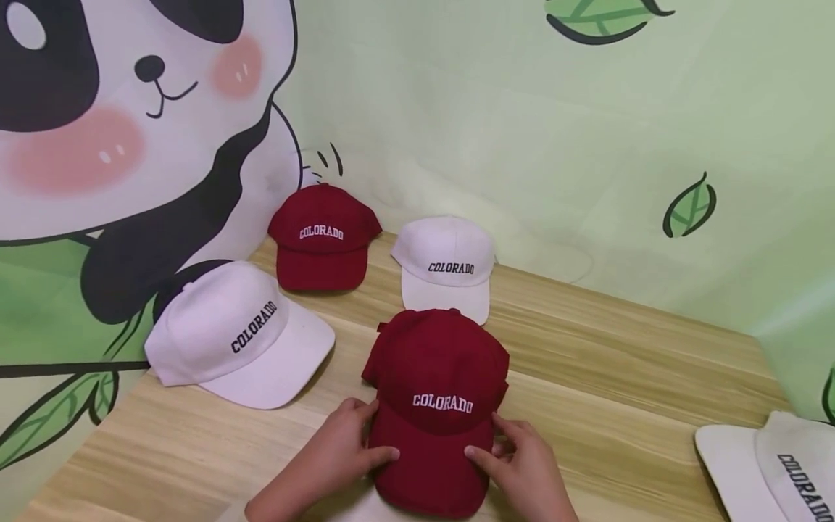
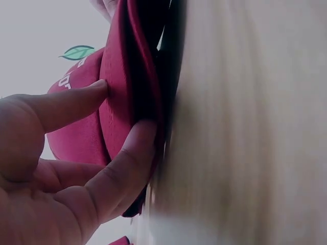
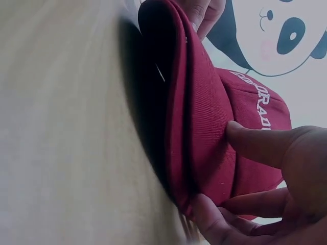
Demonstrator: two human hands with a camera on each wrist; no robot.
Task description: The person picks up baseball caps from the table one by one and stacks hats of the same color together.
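In front of me is a red baseball cap (image 1: 435,362) with white COLORADO lettering, its brim toward me. A second red brim edge (image 3: 175,127) shows directly beneath the first brim in the right wrist view, like a cap stacked under it. My left hand (image 1: 339,449) pinches the brim's left side, thumb on top and fingers at the edge below. On the brim's other side my right hand (image 1: 522,464) pinches likewise, thumb above and fingers under the edge. Close over the wooden table (image 2: 245,122), the brim casts a dark shadow. The caps' undersides are mostly hidden.
Behind the held cap stands a white COLORADO cap (image 1: 450,250), with another red cap (image 1: 322,239) to its left. A white cap (image 1: 228,333) lies at the left, and one more white cap (image 1: 773,464) is cut off at the right. A panda-printed backdrop (image 1: 489,109) rises behind.
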